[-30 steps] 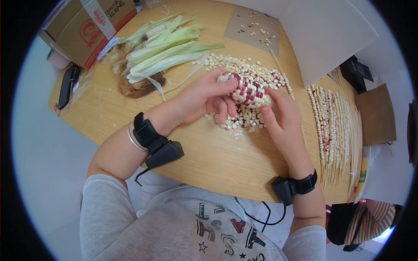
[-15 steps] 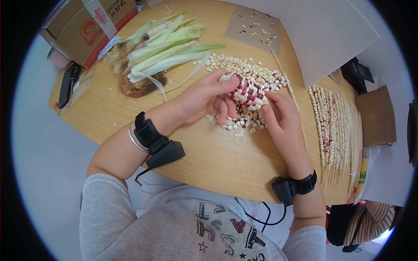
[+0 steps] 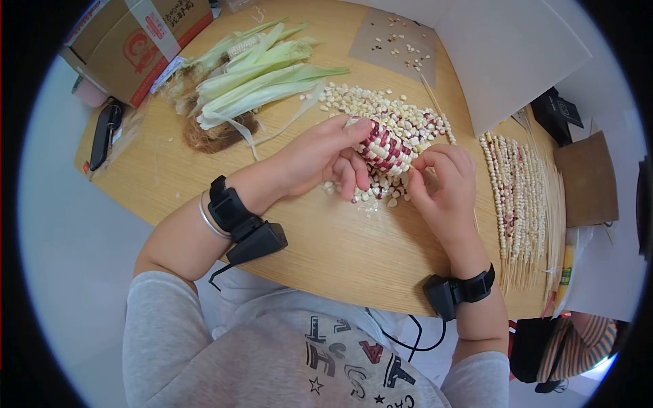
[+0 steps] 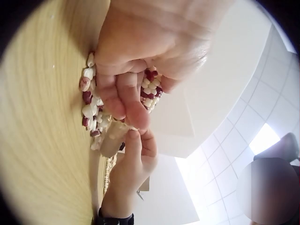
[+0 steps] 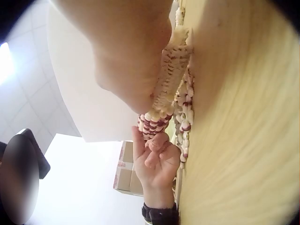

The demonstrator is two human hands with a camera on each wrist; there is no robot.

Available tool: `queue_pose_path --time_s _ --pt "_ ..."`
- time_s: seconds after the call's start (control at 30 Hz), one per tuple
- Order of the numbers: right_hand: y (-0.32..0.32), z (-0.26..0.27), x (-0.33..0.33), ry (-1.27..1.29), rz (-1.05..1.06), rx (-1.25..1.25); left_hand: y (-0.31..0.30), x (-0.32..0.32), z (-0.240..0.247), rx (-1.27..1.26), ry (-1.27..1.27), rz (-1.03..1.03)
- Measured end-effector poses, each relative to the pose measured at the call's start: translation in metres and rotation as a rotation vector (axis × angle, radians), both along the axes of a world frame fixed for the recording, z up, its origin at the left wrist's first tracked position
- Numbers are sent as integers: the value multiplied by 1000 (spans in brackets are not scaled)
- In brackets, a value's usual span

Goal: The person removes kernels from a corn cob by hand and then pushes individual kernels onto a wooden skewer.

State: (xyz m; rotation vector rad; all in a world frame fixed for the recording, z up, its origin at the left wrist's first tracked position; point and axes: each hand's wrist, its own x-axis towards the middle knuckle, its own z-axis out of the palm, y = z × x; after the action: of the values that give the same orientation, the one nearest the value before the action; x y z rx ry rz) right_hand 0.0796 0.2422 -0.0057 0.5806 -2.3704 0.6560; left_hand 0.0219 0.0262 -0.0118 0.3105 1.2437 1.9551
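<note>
Left hand (image 4: 154, 42) underside, fingers (image 4: 124, 101) beneath cob (image 4: 151, 89)

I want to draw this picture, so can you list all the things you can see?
corn cob: one, red and white, over the kernel pile
loose kernels: one pile, mostly white, some red, middle of the table
corn husks: a heap, green, far left of the table
corn silk: one clump, brown, beside the husks
cardboard box: one, brown, far left corner
brown sheet: one, a few kernels on it, far side
white sheet: one, far right
skewers: many, pale, some threaded with kernels, right edge
table: one, light wood
left hand: one, grip round the cob
right hand: one, fingers curled at the cob's end
</note>
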Motion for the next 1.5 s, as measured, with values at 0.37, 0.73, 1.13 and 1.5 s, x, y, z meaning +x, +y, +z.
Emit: queue_pose_path --time_s 0.37,0.73,1.13,1.5 --pt "3 2 1 -67 37 -145 -8 -12 -12 94 -174 127" --pt "0 4 -1 21 -28 -82 -5 -9 -8 184 -109 -15" --pt "2 -7 0 -266 30 -116 -3 -5 -3 89 -28 -23" --pt "-5 2 5 -370 41 -393 -1 1 1 -53 241 76"
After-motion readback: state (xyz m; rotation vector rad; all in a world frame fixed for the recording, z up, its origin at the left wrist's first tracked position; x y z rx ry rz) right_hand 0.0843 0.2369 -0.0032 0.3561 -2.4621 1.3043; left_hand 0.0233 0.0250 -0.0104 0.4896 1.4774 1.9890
